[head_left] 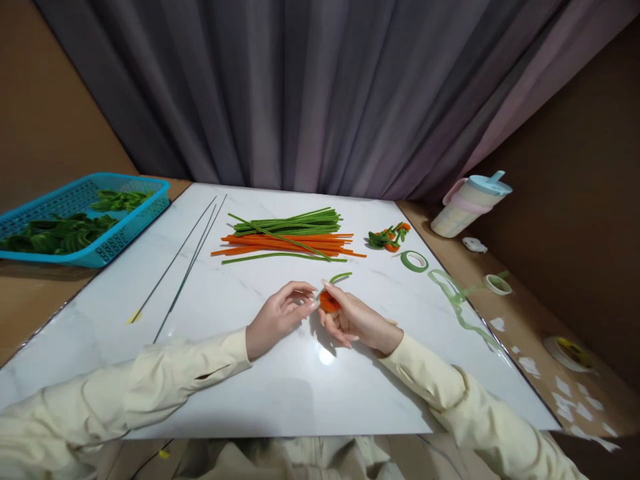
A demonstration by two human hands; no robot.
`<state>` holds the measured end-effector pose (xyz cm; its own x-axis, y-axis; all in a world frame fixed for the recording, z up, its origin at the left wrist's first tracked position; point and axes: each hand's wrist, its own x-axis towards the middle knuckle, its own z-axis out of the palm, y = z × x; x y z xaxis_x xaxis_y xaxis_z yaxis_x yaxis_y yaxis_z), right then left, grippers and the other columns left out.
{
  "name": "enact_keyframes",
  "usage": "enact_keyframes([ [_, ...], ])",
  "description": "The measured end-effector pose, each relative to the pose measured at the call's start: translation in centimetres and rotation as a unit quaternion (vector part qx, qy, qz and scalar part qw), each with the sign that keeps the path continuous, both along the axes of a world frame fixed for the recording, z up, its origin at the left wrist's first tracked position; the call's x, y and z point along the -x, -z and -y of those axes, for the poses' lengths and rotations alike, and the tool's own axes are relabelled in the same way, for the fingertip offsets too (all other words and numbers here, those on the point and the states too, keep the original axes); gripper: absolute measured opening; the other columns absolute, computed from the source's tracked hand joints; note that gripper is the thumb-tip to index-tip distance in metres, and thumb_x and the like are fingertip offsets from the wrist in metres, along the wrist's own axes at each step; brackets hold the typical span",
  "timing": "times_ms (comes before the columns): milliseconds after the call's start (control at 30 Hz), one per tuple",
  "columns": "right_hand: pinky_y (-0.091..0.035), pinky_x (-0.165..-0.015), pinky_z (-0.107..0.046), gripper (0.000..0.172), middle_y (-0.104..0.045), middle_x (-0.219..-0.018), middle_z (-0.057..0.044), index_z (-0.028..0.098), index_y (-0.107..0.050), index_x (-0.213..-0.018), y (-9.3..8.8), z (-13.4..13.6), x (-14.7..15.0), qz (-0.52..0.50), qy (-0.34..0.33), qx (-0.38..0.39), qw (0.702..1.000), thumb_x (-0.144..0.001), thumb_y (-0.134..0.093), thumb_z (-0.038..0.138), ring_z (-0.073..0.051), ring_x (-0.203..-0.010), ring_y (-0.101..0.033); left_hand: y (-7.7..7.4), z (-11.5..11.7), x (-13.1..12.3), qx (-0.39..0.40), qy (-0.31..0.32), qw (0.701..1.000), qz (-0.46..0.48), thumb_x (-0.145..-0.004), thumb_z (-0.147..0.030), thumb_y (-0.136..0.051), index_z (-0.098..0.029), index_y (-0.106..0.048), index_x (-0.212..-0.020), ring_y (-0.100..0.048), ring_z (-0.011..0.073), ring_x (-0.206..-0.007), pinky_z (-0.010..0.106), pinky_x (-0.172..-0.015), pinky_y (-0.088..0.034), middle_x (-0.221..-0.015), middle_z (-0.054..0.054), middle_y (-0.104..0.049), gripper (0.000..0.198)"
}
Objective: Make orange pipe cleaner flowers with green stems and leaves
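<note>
My right hand (350, 317) is closed around an orange coiled pipe cleaner flower (329, 301), its thumb on top and its other fingers curled below. A short green pipe cleaner (342, 276) passes by the flower, with one end sticking out above the right thumb. My left hand (287, 308) meets it from the left, thumb and forefinger pinched at the green piece's near end; the fingertips partly hide that spot. Beyond both hands lie a bundle of green pipe cleaners (300, 222) and a bundle of orange pipe cleaners (290, 244) on the white marbled tabletop (280, 407).
A blue basket (95, 257) with green coiled pieces stands at left, near thin dark wires (193, 260). At right are finished orange-and-green pieces (389, 237), a green tape roll (414, 261), a loose green ribbon (463, 310), a tumbler (467, 205) and paper scraps (563, 387).
</note>
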<state>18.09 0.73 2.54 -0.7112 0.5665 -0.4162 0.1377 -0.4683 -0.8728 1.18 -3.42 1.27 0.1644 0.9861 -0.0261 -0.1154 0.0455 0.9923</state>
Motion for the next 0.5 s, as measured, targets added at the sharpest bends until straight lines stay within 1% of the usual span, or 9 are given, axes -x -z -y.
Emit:
enact_keyframes([
  [67, -0.017, -0.026, -0.016, 0.065, -0.046, -0.034, 0.003, 0.013, -0.053, -0.066, -0.02, 0.08, 0.01, -0.003, -0.020, 0.000, 1.000, -0.086, -0.023, 0.067, -0.006, -0.023, -0.035, 0.26, 0.01, -0.06, -0.012, 0.007, 1.000, -0.023, -0.073, -0.032, -0.066, -0.015, -0.057, -0.096, -0.054, 0.0162, -0.092, 0.026, -0.077, -0.046, -0.095, 0.006, -0.059, 0.030],
  [167, -0.013, -0.026, -0.015, 0.069, -0.045, -0.034, 0.003, 0.013, -0.053, -0.065, -0.23, 0.28, 0.04, 0.017, -0.046, -0.010, 0.999, -0.085, -0.017, 0.069, -0.005, -0.024, -0.034, 0.59, 0.04, -0.14, -0.027, 0.011, 0.998, -0.051, -0.075, -0.032, -0.064, -0.015, -0.057, -0.097, -0.056, 0.0168, -0.089, 0.028, -0.078, -0.046, -0.094, 0.006, -0.060, 0.029],
  [300, -0.012, -0.028, -0.015, 0.075, -0.038, -0.030, 0.004, 0.014, -0.046, -0.051, -0.55, 0.50, 0.05, 0.074, -0.082, -0.043, 0.993, -0.083, -0.009, 0.071, -0.003, -0.025, -0.030, 0.61, 0.14, -0.21, -0.052, 0.012, 0.996, -0.074, -0.075, -0.031, -0.063, -0.015, -0.057, -0.097, -0.058, 0.0163, -0.086, 0.028, -0.075, -0.046, -0.092, 0.006, -0.062, 0.028],
  [367, -0.013, -0.028, -0.015, 0.076, -0.037, -0.029, 0.003, 0.014, -0.044, -0.048, -0.61, 0.53, 0.03, 0.092, -0.093, -0.059, 0.990, -0.084, -0.008, 0.071, -0.003, -0.024, -0.029, 0.57, 0.18, -0.21, -0.055, 0.015, 0.995, -0.079, -0.075, -0.031, -0.063, -0.015, -0.059, -0.096, -0.059, 0.0164, -0.086, 0.028, -0.076, -0.047, -0.091, 0.006, -0.063, 0.026],
  [433, -0.015, -0.028, -0.015, 0.076, -0.038, -0.029, 0.003, 0.013, -0.048, -0.050, -0.61, 0.45, -0.06, 0.100, -0.085, -0.077, 0.988, -0.084, -0.010, 0.070, -0.003, -0.025, -0.030, 0.55, 0.15, -0.20, -0.049, 0.006, 0.996, -0.076, -0.074, -0.032, -0.064, -0.015, -0.059, -0.093, -0.059, 0.0165, -0.085, 0.029, -0.078, -0.047, -0.088, 0.005, -0.063, 0.025],
  [500, -0.018, -0.028, -0.015, 0.074, -0.041, -0.031, 0.003, 0.012, -0.052, -0.055, -0.63, 0.22, -0.31, 0.111, -0.056, -0.105, 0.987, -0.085, -0.016, 0.069, -0.004, -0.025, -0.034, 0.51, 0.07, -0.16, -0.035, -0.015, 0.997, -0.067, -0.072, -0.033, -0.065, -0.015, -0.059, -0.090, -0.059, 0.0161, -0.083, 0.029, -0.078, -0.048, -0.085, 0.005, -0.063, 0.026],
])
